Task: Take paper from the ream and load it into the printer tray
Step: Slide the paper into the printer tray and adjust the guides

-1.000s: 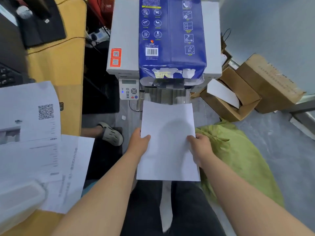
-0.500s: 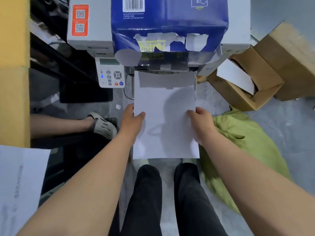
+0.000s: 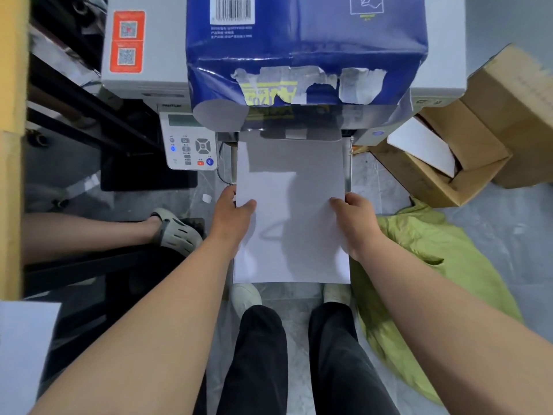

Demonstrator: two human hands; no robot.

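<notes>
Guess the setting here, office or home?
Probably an office or print corner: a printer with a control panel, a torn-open paper ream on top, and open cardboard boxes on the floor. Both hands hold a paper stack.

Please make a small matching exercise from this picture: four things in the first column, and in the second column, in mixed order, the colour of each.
Things:
1. ream wrapper
2. sticker on the printer
3. cloth on the floor
4. paper stack in the left hand and right hand

Colours:
A. white
B. green
C. blue
D. orange-red

Pairs: 1-C, 2-D, 3-B, 4-A
</notes>
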